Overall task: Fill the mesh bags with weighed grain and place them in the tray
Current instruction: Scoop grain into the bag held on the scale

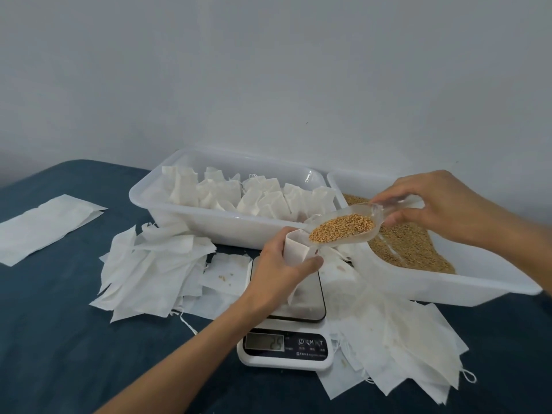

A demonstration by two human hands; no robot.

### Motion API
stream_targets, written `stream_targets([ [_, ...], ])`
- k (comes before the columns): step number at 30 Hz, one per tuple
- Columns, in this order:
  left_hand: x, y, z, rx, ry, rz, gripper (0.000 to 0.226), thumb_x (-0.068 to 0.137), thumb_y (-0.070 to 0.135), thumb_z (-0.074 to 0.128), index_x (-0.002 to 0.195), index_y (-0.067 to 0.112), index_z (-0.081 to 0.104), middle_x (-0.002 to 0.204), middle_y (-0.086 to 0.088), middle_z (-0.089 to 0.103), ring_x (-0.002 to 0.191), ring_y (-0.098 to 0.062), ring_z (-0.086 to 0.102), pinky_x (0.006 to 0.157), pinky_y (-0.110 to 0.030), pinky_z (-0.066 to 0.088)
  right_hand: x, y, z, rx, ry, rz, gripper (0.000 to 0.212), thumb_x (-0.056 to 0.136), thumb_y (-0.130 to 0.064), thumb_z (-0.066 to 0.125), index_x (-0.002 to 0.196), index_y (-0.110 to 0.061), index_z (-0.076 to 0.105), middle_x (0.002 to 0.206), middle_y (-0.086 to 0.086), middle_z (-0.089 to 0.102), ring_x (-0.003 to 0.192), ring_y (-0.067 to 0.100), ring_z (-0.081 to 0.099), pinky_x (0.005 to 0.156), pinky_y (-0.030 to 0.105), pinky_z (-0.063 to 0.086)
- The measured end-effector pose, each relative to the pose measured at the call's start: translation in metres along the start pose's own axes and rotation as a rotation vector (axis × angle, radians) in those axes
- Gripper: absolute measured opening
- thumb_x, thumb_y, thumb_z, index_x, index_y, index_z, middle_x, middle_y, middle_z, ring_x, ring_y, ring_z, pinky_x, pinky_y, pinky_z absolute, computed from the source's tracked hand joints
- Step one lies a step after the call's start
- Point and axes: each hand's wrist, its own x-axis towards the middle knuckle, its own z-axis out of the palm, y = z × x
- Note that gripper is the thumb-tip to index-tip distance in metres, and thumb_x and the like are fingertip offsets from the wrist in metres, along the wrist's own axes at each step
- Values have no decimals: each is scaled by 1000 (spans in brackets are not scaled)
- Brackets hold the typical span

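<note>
My left hand (283,265) grips a white mesh bag (294,249) upright over the scale (286,324), its mouth open at the top. My right hand (442,204) holds the handle of a clear plastic scoop (343,230) heaped with golden grain. The scoop's front lip touches the bag's mouth. To the right is a white tray (448,282) of loose grain (418,249). Behind, a second white tray (209,219) holds several filled bags (254,195) standing in rows.
Loose empty bags lie in piles left (155,264) and right (403,348) of the scale on the dark blue tabletop. A flat stack of white sheets (44,225) lies at the far left. A plain wall stands behind the trays.
</note>
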Motion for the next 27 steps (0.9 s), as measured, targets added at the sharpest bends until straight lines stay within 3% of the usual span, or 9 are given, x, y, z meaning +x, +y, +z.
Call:
stream_targets([
  [7, 0, 1, 0, -12, -1, -5, 34, 86, 17, 82, 117, 24, 68, 102, 5, 76, 92, -14, 72, 74, -25, 55, 3, -2, -3, -46, 0, -6, 35, 78, -24, 83, 111, -34, 75, 104, -18, 72, 104, 6, 61, 99, 45, 47],
  [21, -1, 1, 2, 4, 4, -2, 39, 77, 28, 79, 114, 25, 68, 101, 5, 77, 93, -17, 72, 79, -29, 56, 3, -4, -3, -67, 20, -24, 34, 78, -23, 84, 108, -36, 75, 101, -20, 71, 100, 0, 60, 96, 47, 47],
  [27, 0, 4, 1, -2, 5, -5, 38, 79, 27, 79, 115, 25, 69, 103, 8, 76, 94, -12, 71, 81, -26, 53, 3, -3, -2, -76, 18, -26, 33, 78, -24, 83, 109, -35, 76, 103, -19, 72, 104, 7, 61, 96, 49, 47],
])
